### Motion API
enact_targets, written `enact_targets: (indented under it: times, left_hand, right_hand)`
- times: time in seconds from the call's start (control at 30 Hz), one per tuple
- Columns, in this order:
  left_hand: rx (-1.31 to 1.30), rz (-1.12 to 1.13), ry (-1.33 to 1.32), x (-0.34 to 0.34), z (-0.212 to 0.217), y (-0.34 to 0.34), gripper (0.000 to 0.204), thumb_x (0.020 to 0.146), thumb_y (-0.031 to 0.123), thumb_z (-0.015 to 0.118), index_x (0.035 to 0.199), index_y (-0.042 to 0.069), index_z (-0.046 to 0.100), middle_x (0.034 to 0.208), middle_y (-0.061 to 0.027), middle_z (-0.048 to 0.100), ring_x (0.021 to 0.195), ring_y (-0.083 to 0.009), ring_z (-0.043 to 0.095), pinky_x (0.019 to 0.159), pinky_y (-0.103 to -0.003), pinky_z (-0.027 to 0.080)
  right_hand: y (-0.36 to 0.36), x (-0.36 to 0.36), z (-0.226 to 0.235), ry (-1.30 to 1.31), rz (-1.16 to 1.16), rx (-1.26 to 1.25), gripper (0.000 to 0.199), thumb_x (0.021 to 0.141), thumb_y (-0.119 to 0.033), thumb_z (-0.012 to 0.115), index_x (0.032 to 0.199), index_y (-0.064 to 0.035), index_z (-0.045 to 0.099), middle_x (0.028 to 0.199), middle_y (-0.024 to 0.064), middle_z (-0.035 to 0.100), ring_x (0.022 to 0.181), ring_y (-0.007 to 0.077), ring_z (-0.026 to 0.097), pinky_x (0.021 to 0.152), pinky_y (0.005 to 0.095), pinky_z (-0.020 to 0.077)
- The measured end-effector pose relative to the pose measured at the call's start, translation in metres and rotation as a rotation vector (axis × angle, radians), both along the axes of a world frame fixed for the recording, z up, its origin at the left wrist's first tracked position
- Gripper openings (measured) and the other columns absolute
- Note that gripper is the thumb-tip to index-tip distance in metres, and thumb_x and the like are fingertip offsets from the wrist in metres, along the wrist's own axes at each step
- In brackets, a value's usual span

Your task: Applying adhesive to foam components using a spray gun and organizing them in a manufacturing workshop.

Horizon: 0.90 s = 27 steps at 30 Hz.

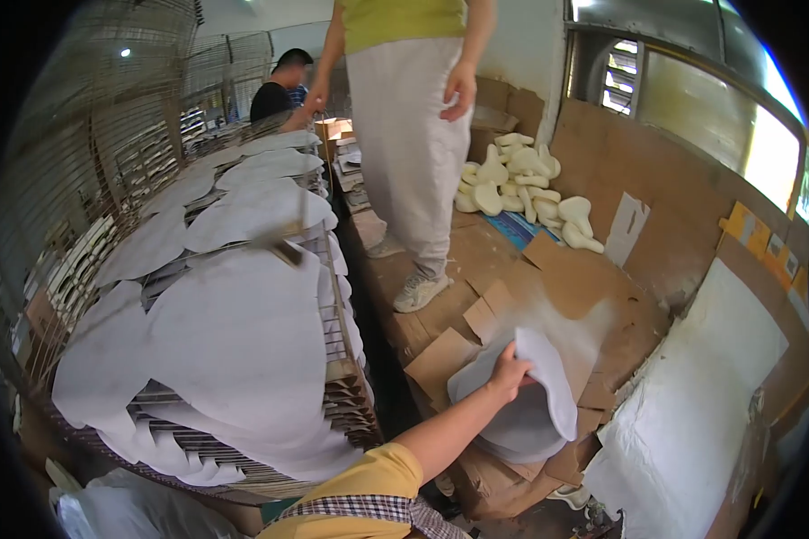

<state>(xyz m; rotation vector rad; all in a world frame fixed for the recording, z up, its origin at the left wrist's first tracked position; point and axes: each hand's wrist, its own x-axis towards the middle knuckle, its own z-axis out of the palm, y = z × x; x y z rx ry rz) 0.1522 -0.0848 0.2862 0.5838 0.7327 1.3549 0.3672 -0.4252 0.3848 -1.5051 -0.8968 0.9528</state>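
My left hand reaches out to the right and pinches the upper edge of a pale grey curved sheet, holding it raised. More pale grey sheets lie beneath it on the cardboard. My right hand does not show. To the left, overlapping rows of similar pale, round-edged sheets cover a wire rack. A small blurred brown piece shows above them.
A person in light trousers stands on the cardboard floor covering, close beside the rack. Cream saddle-shaped foam pads are heaped at the back right. Another person is farther back. A white-coated board leans at right.
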Motion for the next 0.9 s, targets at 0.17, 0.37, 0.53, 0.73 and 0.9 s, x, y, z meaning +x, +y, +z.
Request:
enact_targets:
  times: [0.17, 0.37, 0.53, 0.73, 0.9]
  left_hand:
    - [0.228, -0.014, -0.138, -0.002, 0.128, 0.001, 0.048, 0.077, -0.007, 0.048, 0.122, 0.008, 0.042, 0.105, -0.008, 0.054, 0.093, -0.0221, 0.06, 0.076, -0.035, 0.055]
    - [0.365, 0.182, -0.22, -0.031, 0.233, -0.017, 0.058, 0.077, -0.009, 0.047, 0.129, 0.015, 0.037, 0.11, -0.0079, 0.052, 0.091, -0.0227, 0.06, 0.069, -0.037, 0.058]
    - [0.624, 0.428, -0.213, -0.081, 0.265, -0.013, 0.055, 0.066, -0.014, 0.045, 0.117, 0.008, 0.042, 0.101, -0.0096, 0.053, 0.081, -0.0235, 0.062, 0.064, -0.037, 0.06]
    - [0.653, 0.585, -0.151, -0.124, 0.256, -0.002, 0.06, 0.077, -0.013, 0.046, 0.131, 0.008, 0.034, 0.108, -0.0143, 0.05, 0.086, -0.0286, 0.06, 0.069, -0.042, 0.058]
    - [0.607, 0.66, -0.201, -0.126, 0.24, -0.009, 0.06, 0.083, -0.007, 0.048, 0.136, 0.003, 0.022, 0.095, -0.0195, 0.054, 0.08, -0.0326, 0.062, 0.075, -0.042, 0.056]
  right_hand:
    - [0.001, 0.006, -0.022, -0.023, 0.124, 0.042, 0.046, 0.082, -0.003, 0.064, 0.124, 0.0045, 0.046, 0.099, 0.0093, 0.06, 0.084, 0.0164, 0.056, 0.073, 0.0279, 0.0479]
    - [0.001, -0.004, -0.023, 0.078, 0.095, 0.04, 0.037, 0.083, -0.004, 0.064, 0.117, 0.0038, 0.051, 0.092, 0.0074, 0.06, 0.076, 0.014, 0.056, 0.066, 0.0256, 0.0469]
    - [0.008, -0.001, -0.005, -0.106, 0.114, 0.089, 0.047, 0.081, -0.003, 0.062, 0.125, 0.0028, 0.048, 0.086, 0.0064, 0.059, 0.071, 0.0127, 0.055, 0.064, 0.0256, 0.0471]
    - [0.003, 0.016, -0.003, -0.047, 0.124, 0.031, 0.052, 0.075, 0.002, 0.062, 0.124, 0.0036, 0.045, 0.086, 0.0049, 0.059, 0.068, 0.0128, 0.059, 0.066, 0.0275, 0.0519]
    - [-0.002, 0.0, 0.009, 0.114, 0.295, -0.002, 0.057, 0.073, 0.005, 0.062, 0.127, 0.0035, 0.044, 0.084, 0.005, 0.06, 0.069, 0.0117, 0.059, 0.063, 0.0257, 0.0497]
